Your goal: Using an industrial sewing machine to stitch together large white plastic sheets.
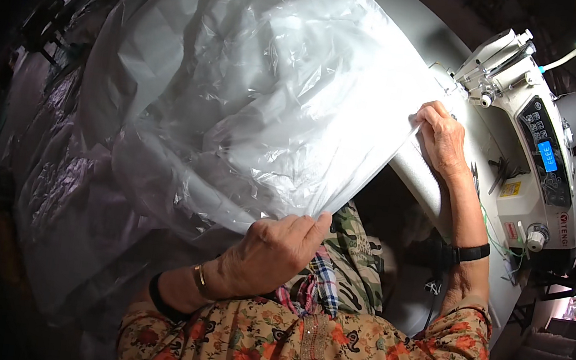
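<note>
A large sheet of translucent white plastic [240, 102] spreads in crumpled folds over the table and hangs down toward my lap. My left hand [280, 247] pinches its near edge, just above my lap. Farther right, my right hand [442, 136] grips the same edge close to the sewing machine [539, 153]. Between the two hands the edge is drawn into a fairly straight line. The needle area of the machine lies just beyond my right hand, partly lost in glare.
The white table [422, 24] carries the machine, whose blue display is lit. A small lamp [569, 56] glows above it. Dark scissors-like tools [501, 174] and a greenish thread [504, 239] lie beside the machine's base. More shiny plastic [64, 185] hangs at the left.
</note>
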Demonstrator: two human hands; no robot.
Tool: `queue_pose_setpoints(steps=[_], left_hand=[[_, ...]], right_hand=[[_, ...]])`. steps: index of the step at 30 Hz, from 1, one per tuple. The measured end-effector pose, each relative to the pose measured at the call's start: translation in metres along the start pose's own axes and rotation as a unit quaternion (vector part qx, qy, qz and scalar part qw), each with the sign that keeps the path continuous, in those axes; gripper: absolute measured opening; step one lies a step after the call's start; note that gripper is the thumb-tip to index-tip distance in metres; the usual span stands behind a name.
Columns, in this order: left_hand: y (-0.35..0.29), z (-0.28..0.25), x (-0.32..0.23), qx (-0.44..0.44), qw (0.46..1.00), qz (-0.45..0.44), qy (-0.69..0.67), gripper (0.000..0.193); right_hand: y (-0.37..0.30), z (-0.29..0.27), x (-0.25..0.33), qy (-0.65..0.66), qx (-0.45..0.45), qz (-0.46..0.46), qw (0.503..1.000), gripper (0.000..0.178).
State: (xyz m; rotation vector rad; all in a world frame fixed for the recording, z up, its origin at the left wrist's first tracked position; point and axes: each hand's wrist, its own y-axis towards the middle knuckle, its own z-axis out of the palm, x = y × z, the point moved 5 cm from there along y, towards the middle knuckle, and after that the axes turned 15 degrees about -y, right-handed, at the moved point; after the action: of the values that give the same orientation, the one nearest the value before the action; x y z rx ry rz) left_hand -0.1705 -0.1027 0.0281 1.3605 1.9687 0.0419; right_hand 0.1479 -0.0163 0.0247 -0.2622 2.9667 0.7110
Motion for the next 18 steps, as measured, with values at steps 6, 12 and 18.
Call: queue_pose_setpoints(steps=[6, 12, 18], left_hand=[[-0.006, -0.001, -0.001, 0.029, 0.999, -0.005, -0.013, 0.054], [-0.018, 0.008, 0.016, 0.015, 0.999, -0.032, -0.013, 0.055], [-0.011, 0.035, 0.037, 0.046, 0.996, -0.07, -0.036, 0.047]], right_hand=[[0.009, 0.007, 0.004, -0.005, 0.035, 0.003, 0.999, 0.008], [0.011, 0.006, 0.009, -0.011, 0.026, 0.01, 1.0, 0.012], [0.006, 0.001, 0.006, -0.05, -0.027, 0.041, 0.998, 0.015]])
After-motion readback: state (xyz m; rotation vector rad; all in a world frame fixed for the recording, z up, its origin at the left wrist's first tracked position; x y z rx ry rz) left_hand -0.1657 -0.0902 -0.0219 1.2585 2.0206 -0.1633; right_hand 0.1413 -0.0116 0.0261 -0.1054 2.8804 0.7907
